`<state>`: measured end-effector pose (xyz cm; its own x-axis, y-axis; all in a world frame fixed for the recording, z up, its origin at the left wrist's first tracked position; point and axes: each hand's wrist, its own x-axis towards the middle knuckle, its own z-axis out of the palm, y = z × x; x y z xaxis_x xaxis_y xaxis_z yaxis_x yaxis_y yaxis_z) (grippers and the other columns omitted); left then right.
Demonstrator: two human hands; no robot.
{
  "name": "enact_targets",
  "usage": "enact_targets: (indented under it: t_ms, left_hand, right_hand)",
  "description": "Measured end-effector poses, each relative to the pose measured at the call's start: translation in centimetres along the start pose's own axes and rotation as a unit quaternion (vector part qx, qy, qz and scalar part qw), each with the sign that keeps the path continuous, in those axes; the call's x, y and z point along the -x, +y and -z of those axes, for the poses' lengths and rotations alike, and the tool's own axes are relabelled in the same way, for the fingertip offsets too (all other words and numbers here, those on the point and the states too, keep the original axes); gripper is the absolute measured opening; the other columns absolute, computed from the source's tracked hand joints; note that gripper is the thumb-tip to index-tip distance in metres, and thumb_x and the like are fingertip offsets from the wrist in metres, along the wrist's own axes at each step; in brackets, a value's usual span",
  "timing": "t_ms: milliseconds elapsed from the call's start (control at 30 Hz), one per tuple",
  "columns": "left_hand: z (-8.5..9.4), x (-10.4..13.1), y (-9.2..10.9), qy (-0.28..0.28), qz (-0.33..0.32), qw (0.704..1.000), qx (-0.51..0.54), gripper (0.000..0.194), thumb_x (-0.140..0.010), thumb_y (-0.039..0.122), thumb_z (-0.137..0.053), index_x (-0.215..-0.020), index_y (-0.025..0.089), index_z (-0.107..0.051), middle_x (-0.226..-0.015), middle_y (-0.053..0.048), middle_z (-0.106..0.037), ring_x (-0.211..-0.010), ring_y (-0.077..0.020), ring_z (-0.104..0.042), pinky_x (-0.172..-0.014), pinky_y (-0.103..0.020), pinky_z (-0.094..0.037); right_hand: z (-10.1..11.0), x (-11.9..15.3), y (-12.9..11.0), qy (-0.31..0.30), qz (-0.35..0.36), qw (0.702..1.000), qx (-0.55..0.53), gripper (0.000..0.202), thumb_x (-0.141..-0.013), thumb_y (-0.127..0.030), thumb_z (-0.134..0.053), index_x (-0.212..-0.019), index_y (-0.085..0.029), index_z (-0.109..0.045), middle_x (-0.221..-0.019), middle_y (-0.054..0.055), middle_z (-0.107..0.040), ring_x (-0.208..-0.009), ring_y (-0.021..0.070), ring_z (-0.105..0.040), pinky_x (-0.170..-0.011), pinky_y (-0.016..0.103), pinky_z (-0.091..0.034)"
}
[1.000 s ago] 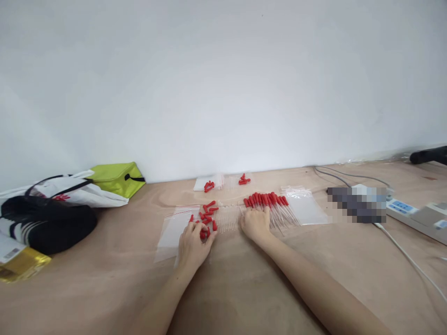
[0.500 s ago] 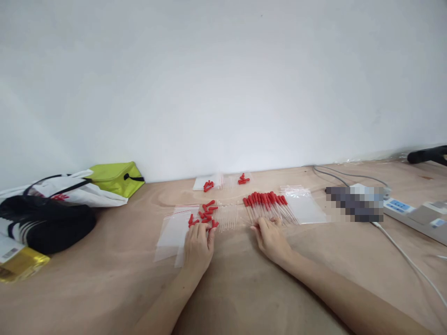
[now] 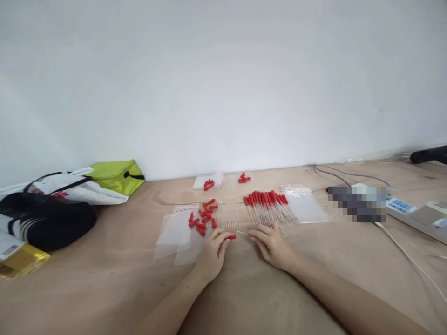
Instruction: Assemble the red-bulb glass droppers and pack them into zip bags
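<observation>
Pixelation blurs a dark object at three o'clock; the edge crops a gold packet at eight. The left hand hides part of a red bulb, the right hand one end of a tube.

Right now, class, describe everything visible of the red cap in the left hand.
The red cap is small, plain red and rubbery-looking. The left hand pinches it, partly hiding it; its exposed end points toward the clear tube in the right hand. It lies roughly sideways; whether it touches the tabletop is unclear.
</observation>
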<state>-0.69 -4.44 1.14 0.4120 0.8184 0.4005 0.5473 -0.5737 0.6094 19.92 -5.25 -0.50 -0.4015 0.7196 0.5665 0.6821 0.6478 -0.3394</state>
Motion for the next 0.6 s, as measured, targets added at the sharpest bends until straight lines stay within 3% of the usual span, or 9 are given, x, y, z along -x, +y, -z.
enact_targets:
  t_ms: [333,600]
  left_hand:
    - [-0.09,0.02,0.12,0.000,0.012,1.000,0.020,0.016,-0.085,0.022,-0.044,-0.090,0.019,-0.059,-0.082,-0.003,-0.056,-0.072,-0.0142,-0.054,-0.064,-0.025,-0.046]
    - [0.19,0.19,0.23,0.001,-0.035,0.999,-0.025,0.024,-0.087,0.028,-0.042,-0.083,0.019,-0.064,-0.072,-0.004,-0.057,-0.069,-0.0159,-0.053,-0.065,-0.029,-0.041]
  right_hand:
    - [-0.03,-0.02,-0.09,0.002,0.027,0.999,0.021,0.024,-0.086,-0.019,-0.039,-0.095,-0.021,-0.061,-0.075,0.002,-0.060,-0.068,0.0122,-0.051,-0.074,0.031,-0.026]
    - [0.22,-0.35,0.29,-0.034,0.038,0.999,-0.011,0.029,-0.085,-0.015,-0.040,-0.100,-0.027,-0.061,-0.075,-0.001,-0.061,-0.069,0.0108,-0.054,-0.077,0.033,-0.026]
